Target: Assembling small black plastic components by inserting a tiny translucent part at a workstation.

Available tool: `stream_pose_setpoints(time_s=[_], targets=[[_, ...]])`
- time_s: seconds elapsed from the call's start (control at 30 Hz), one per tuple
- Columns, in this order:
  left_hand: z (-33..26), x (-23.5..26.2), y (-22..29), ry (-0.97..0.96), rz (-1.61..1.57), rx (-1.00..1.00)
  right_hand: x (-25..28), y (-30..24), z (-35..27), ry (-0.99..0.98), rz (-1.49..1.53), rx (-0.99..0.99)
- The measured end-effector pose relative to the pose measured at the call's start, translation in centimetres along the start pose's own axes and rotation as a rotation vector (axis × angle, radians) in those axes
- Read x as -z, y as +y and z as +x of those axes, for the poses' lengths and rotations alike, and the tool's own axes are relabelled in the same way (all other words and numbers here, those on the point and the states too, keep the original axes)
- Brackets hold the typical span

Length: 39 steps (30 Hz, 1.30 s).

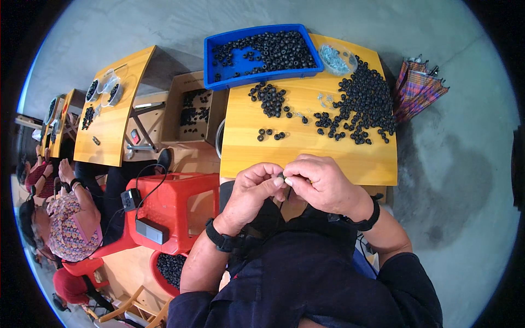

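Note:
My left hand (252,192) and my right hand (328,185) meet fingertip to fingertip just off the table's near edge. Between them sits a small black round part (281,176), mostly covered by the fingers. The left thumb and fingers pinch it. My right thumb and forefinger press together right beside it; whatever they grip is too small to make out. On the yellow wooden table (306,161) beyond, a big pile of black round parts (358,101) lies at the right. A smaller group of black parts (268,100) is at the left, with a few loose ones nearer me.
At the table's far side stand a blue tray (232,83) of black parts and a clear bowl (334,59) of small silvery pieces. A plaid umbrella (418,90) leans at the right. Left are a red stool (180,210), a cardboard box (170,121) and a seated person (71,229).

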<state>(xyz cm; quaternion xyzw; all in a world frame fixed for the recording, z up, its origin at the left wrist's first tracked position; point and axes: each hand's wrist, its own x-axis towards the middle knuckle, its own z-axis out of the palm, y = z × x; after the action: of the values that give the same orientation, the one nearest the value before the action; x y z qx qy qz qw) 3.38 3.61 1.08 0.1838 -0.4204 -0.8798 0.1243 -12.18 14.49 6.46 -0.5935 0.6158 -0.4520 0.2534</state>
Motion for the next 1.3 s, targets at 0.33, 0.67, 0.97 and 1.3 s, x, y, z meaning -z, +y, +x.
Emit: stream_pose_setpoints(time_s=[0.33, 0.67, 0.97, 1.3], targets=[[0.1, 0.8, 1.2, -0.053, 0.210, 0.076, 0.1, 0.3, 0.3, -0.106, 0.213, -0.251], [-0.2, 2.6, 1.4, -0.037, 0.111, 0.058, -0.5, 2.7, 2.7, -0.084, 0.306, -0.461], [0.0, 3.2, 1.1, 0.022, 0.001, 0.019, -2.8, 15.1, 8.9, 0.019, -0.639, -0.128], [-0.2, 3.7, 1.0, 0.037, 0.037, -0.002, -4.3, 16.1, 10.0, -0.001, -0.694, -0.195]])
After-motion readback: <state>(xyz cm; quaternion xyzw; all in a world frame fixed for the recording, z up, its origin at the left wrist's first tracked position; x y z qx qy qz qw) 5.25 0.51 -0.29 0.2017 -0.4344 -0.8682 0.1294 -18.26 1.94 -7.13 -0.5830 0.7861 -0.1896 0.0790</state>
